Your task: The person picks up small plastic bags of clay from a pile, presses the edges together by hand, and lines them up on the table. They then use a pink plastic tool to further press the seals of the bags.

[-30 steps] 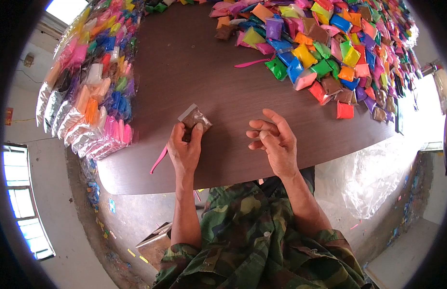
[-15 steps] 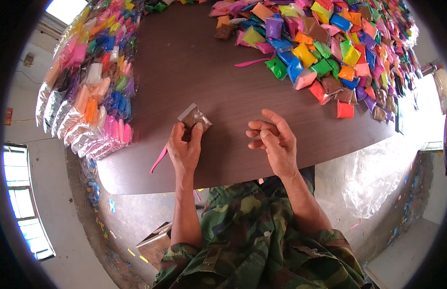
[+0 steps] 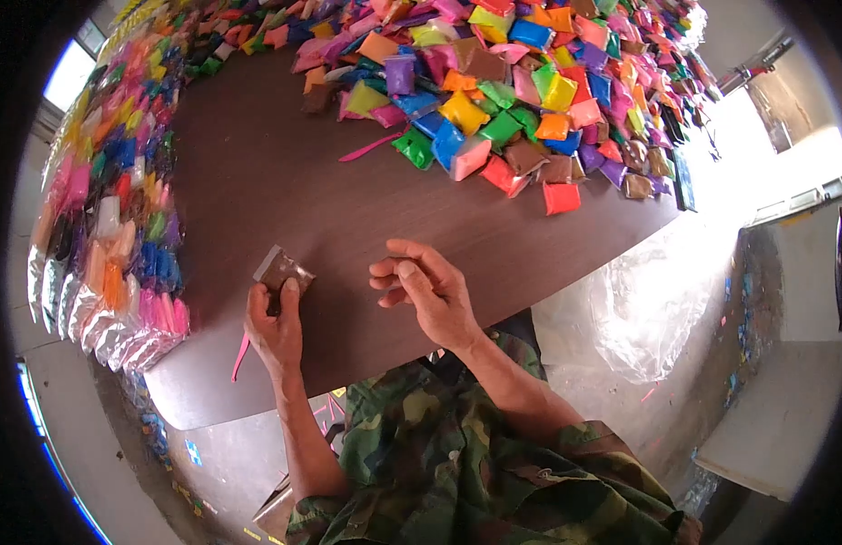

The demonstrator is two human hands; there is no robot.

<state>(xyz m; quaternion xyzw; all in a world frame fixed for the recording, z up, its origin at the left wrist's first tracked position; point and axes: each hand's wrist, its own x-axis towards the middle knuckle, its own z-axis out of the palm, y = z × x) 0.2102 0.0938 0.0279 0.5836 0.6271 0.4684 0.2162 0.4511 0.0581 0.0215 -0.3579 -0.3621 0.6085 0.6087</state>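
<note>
My left hand rests on the dark brown table and pinches a small brown packet between thumb and fingers. My right hand hovers just to the right of it, fingers loosely curled, with nothing visible in it. A pink plastic stick lies under my left wrist near the table's front edge.
A large heap of coloured packets covers the far right of the table; another pink stick lies at its near edge. Stacked rows of bagged packets line the left side. A clear plastic bag hangs below the table on the right.
The view has swung, so everything sits further left and lower in the picture. Both hands keep the same pose on the table, the left still holding the brown packet.
</note>
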